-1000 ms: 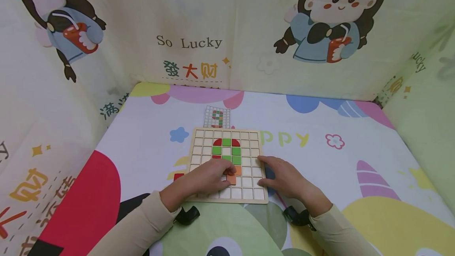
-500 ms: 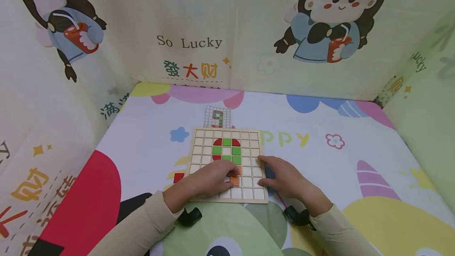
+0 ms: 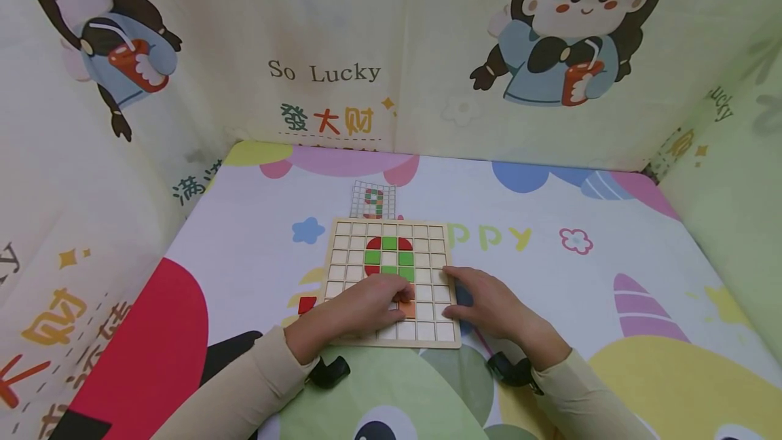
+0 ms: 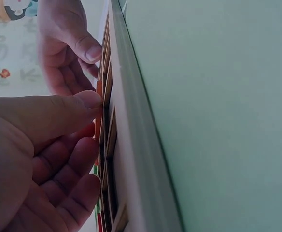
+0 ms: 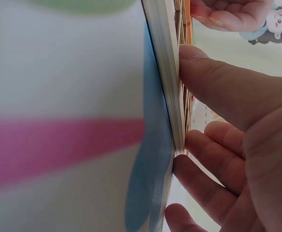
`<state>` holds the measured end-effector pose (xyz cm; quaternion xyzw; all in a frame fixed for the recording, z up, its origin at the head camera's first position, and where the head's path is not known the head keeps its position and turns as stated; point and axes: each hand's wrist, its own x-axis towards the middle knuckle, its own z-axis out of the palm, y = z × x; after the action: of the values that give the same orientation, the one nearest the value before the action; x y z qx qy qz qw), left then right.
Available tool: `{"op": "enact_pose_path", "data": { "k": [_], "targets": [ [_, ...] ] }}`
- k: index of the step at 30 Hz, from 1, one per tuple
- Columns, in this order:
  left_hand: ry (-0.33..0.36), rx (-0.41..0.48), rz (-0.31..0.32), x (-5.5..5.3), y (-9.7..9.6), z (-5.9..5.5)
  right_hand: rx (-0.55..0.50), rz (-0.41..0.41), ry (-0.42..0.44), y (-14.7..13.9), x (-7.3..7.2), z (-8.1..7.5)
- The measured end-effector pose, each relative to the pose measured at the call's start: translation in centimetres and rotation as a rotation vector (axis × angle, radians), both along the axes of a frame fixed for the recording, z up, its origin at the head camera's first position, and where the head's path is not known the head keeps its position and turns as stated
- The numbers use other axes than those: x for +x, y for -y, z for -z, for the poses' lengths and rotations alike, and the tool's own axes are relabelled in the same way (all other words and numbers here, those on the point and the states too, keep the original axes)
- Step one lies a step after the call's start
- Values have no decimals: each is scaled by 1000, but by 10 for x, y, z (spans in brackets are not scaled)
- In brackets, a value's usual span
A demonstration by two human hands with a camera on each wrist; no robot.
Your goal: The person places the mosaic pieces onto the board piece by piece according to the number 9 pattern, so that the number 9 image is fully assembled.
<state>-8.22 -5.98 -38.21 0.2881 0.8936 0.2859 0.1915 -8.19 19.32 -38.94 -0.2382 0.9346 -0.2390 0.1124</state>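
Observation:
A wooden grid board (image 3: 431, 335) lies flat on the table. My left hand (image 3: 365, 304) is over its lower middle, thumb and fingertips at an orange square tile (image 3: 408, 310) that sits at the grid surface. In the left wrist view the left thumb (image 4: 89, 99) touches the orange tile's edge. Red, green and orange tiles form a loop above, partly behind my fingers, with a green tile (image 3: 389, 244) at its top. My right hand (image 3: 489, 301) rests at the board's right edge, fingers spread and relaxed; the right thumb (image 5: 194, 53) lies against the rim in the right wrist view.
Behind the board lies a grid pattern card (image 3: 360, 199) with a coloured figure like a 9. A loose red tile (image 3: 307, 304) lies by the board's left edge, next to my left wrist. Printed cloth (image 3: 440, 53) walls in the table at the back and sides.
My left hand has shifted slightly right, and the orange tile at its fingertips has slid right with it, coming under the column of the upper orange tile. The right hand stays at the board's edge.

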Motion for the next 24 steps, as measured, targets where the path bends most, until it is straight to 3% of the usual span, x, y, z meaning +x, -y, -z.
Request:
{"op": "enact_pose_path", "data": {
  "k": [24],
  "targets": [
    [27, 19, -25, -2, -2, -1, -2, 2, 6, 1, 1, -3]
  ]
}}
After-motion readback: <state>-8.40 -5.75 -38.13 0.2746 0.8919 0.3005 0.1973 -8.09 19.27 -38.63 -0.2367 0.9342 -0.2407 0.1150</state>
